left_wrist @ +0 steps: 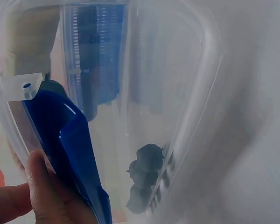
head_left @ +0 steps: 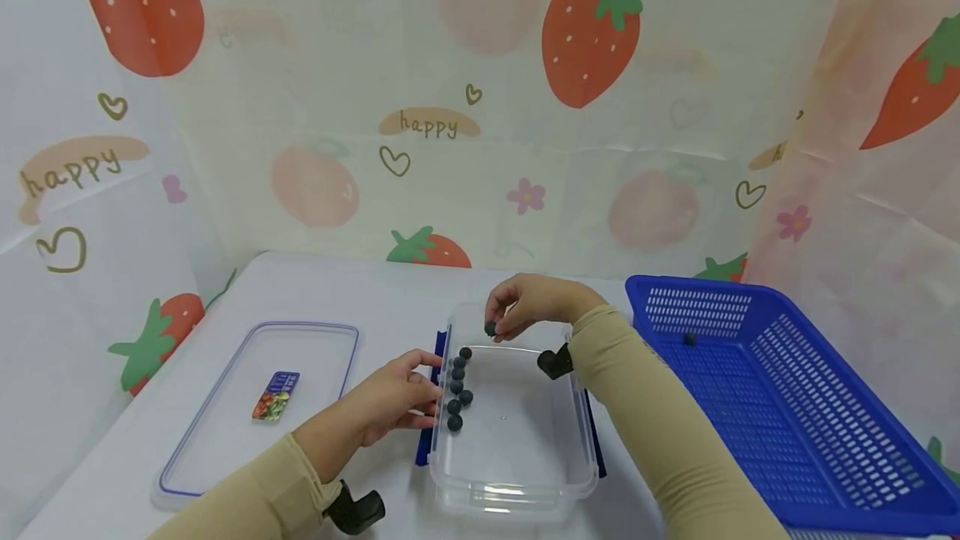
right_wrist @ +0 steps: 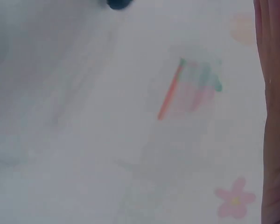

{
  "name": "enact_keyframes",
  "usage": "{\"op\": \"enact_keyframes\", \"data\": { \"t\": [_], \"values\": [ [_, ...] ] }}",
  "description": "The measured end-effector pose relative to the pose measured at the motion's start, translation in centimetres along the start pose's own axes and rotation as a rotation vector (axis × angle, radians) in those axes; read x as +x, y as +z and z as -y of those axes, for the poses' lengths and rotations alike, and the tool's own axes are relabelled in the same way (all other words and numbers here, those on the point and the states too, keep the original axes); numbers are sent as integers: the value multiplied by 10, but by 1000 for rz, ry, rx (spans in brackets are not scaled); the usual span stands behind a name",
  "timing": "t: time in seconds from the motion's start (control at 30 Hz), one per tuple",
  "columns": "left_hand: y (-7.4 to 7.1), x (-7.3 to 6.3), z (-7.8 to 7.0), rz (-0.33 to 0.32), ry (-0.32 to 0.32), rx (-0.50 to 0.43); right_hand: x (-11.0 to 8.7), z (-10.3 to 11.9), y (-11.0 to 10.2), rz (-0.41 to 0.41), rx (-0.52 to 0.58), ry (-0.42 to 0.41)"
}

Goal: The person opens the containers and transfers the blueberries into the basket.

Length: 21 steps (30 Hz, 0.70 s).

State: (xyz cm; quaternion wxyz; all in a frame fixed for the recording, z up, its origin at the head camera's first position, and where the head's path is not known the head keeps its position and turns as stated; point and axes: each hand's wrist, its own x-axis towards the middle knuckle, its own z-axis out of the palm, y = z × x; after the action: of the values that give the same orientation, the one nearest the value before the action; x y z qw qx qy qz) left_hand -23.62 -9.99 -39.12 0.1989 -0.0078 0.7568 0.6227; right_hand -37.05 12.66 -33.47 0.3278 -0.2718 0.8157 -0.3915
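Pinching: right hand (head_left: 531, 303), grip closed on one dark berry (head_left: 491, 328) at the clear box's (head_left: 528, 452) far end.
Left hand (head_left: 401, 394): grip not closed, fingers spread against the box's blue latch (left_wrist: 70, 140).
Berry handling: probably light, bruisable, prone to rolling; pinch gently around the sides.
Loose berries (head_left: 457, 386): round, matte, along left wall.
Box: glossy plastic, rounded corners.

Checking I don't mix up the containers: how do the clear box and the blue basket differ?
The clear box is see-through; the blue basket is coloured.
The clear box has solid walls; the blue basket's are full of small holes.
The clear box holds several dark balls; the blue basket shows one dark ball.
Both are open at the top.
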Motion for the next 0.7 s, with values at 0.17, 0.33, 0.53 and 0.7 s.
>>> {"op": "enact_keyframes", "data": {
  "t": [0.17,0.33,0.53,0.7],
  "values": [
    [0,0,1,-3,13,2,-27,4,-26,-79,9,-32],
    [-1,1,3,-2,16,1,-57,-3,-52,-157,44,-66],
    [-1,2,3,-2,15,0,-92,-29,-81,-258,94,-89],
    [-1,2,3,-2,16,0,-119,-55,-99,-359,123,-54]
  ]
}}
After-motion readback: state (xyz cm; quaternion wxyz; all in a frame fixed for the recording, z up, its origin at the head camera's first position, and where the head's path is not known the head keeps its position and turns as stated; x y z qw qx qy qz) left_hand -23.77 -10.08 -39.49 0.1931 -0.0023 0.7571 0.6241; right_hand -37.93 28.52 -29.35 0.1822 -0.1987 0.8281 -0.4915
